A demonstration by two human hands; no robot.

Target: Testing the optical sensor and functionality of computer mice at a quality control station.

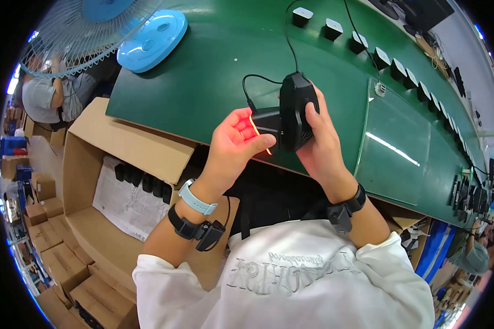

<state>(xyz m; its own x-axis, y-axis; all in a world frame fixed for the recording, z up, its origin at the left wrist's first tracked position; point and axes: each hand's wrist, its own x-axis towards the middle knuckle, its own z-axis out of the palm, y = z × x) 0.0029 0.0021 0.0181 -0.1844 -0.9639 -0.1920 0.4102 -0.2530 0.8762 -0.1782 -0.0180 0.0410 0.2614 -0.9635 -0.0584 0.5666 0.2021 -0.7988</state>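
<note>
Above the front edge of the green table, my left hand [228, 143] grips a small black block-shaped device [267, 122] with fingers and thumb. A bright red line of light runs along its left edge and reddens my fingers. One thin black cable ends in a plug at its top. My right hand [325, 143] wraps around a larger black rounded device [295, 112], whose cable rises toward the far side. The two black parts meet; whether they are joined, I cannot tell. My right fingers are partly hidden behind the larger one.
A row of black devices with white tops [333, 29] curves along the table's [214, 66] far side. A clear sheet [395, 148] lies at right. Back left stands a blue fan [153, 41]. An open cardboard box [132, 131] with several black pieces sits at left. Other people are nearby.
</note>
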